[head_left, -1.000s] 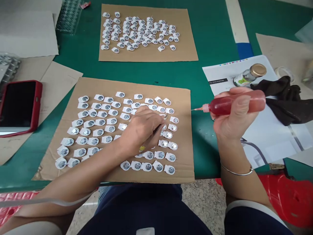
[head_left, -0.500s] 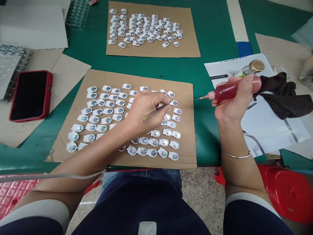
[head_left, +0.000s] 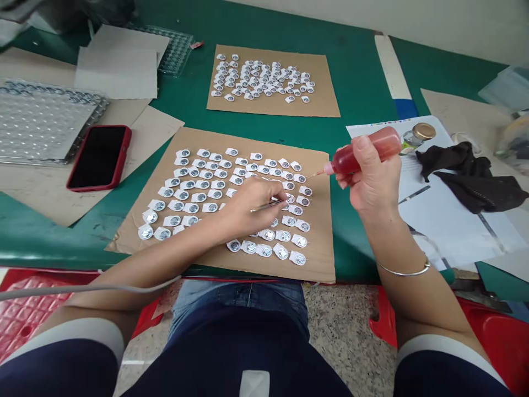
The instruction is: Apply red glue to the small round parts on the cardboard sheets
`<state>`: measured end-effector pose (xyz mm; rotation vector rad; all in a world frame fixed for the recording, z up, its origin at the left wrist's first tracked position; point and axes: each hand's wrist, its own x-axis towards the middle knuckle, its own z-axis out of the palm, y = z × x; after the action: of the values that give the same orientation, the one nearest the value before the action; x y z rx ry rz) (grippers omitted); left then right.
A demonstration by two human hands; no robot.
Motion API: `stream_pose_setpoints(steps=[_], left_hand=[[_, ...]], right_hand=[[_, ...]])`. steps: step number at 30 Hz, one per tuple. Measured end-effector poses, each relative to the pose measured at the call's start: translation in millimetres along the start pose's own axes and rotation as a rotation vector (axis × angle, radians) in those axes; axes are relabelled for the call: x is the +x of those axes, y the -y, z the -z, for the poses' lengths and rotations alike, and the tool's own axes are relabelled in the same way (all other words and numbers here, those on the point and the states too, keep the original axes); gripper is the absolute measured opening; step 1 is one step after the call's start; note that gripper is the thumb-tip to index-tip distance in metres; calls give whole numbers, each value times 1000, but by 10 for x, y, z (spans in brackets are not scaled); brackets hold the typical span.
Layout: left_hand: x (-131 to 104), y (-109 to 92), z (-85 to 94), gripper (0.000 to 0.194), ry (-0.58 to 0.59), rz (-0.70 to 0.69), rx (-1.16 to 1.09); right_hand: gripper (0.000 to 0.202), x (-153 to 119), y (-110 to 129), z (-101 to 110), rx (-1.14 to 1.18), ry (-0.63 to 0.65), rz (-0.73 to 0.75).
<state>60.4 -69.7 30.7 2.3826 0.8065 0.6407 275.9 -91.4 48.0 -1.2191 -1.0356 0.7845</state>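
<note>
My right hand (head_left: 377, 184) is wrapped round a squeeze bottle (head_left: 387, 143) of red liquid, held tilted with its thin needle tip pointing left. The tip is at a small white-tabbed piece with a round metallic disc (head_left: 300, 178) near the right edge of a cardboard sheet (head_left: 320, 231); whether they touch I cannot tell. In a pinch, my left hand (head_left: 252, 204) holds a thin stick-like tool (head_left: 264, 207), its end close to the pieces on the right. Rows of such pieces lie on this sheet, some hidden under my left hand and forearm.
Behind lies a second cardboard sheet (head_left: 273, 107) with many like pieces. A red-cased phone (head_left: 99, 157) and clear plastic trays (head_left: 41, 124) are at left. On the right, white paper (head_left: 430, 220) bears a gold-lidded jar (head_left: 424, 132) and a dark cloth (head_left: 483, 190).
My right hand has brought the bottle left, so its tip has moved from beside the sheet to over the right-hand pieces. My left hand still pinches the tool. The camera view has shifted.
</note>
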Motion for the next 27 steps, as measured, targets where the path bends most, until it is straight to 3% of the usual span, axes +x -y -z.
stream_pose_setpoints(steps=[4, 10, 22, 27], left_hand=[[-65, 47, -5, 8, 48, -41, 17], [-134, 79, -24, 10, 67, -86, -5], [-165, 137, -119, 9, 119, -176, 47], [-196, 26, -186, 18, 131, -316, 251]], right_hand=[[27, -37, 76, -148, -50, -42, 102], [27, -120, -63, -248, -6, -161, 188], [22, -186, -126, -264, -10, -146, 175], [24, -241, -276, -321, -63, -50, 116]])
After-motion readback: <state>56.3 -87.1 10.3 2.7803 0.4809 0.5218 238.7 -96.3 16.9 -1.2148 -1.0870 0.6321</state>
